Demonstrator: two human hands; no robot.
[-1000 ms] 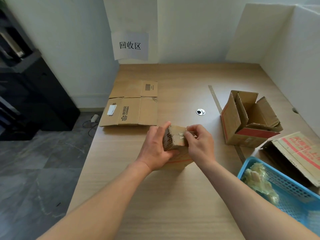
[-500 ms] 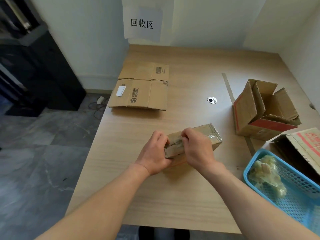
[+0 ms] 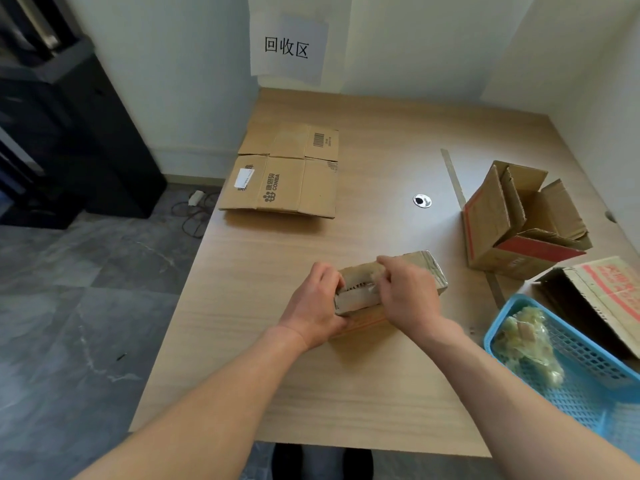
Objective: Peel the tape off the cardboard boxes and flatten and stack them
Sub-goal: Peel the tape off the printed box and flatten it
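While the flattened boxes (image 3: 284, 174) lie in a low pile at the far left of the table (image 3: 346, 393), the small box (image 3: 427, 271) in hand sits near the front edge, lying on its side between both hands. The left hand (image 3: 313, 306) wraps round its near-left end, fingers curled over the top edge and thumb low on the side, bracing it against the table. Just to the right, the right hand (image 3: 405, 299) rests over the top seam with its fingers drawn together, pinching what looks like a lifted end of clear tape (image 3: 370, 289); how much has come free is hidden by the fingers.

The box looks light and empty, so it will slide or lift if the tape is pulled without that bracing grip. Its thin walls are likely to buckle under a hard squeeze, so the corners and folded edges are the firmer places to hold. The tape is thin and may tear, so a low, steady pull along the seam suits it best.

Further right stands an open box (image 3: 519, 223) with its flaps up, and at the right edge a blue basket (image 3: 588, 382) holds a wad of peeled tape (image 3: 526, 344).
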